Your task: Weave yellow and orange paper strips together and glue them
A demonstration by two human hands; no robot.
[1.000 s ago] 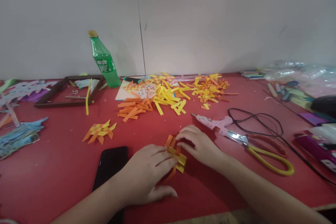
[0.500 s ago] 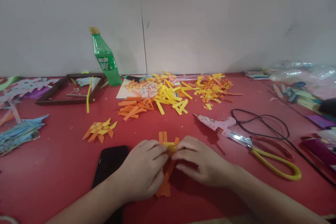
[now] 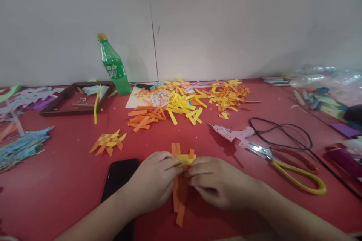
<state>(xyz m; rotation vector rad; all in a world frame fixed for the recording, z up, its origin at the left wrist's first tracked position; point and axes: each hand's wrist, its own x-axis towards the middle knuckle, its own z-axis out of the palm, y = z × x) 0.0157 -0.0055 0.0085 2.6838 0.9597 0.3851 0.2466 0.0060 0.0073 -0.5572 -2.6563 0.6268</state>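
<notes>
Between my hands is a small weave of orange strips (image 3: 179, 192) crossed by yellow strips (image 3: 185, 159). My left hand (image 3: 158, 180) pinches the left side of the weave, fingers bent. On its right side my right hand (image 3: 219, 182) grips the yellow part with curled fingers. Short orange ends stick up above the yellow, and longer ones hang toward me. The fingertips hide part of the crossing. A finished-looking orange and yellow woven piece (image 3: 109, 142) lies farther left on the red table (image 3: 70, 180).
A black phone (image 3: 120, 175) lies beside my left forearm. Scissors (image 3: 296, 180) and a pink glue gun (image 3: 233, 132) with a black cord are at right. Yellow strips (image 3: 181, 101), a green bottle (image 3: 114, 66) and a dark frame (image 3: 68, 113) stand or lie behind.
My right hand has moved slightly down and right. More of the yellow strips shows between the hands, and the long orange strips have swung and now hang straighter, slightly spread at their ends.
</notes>
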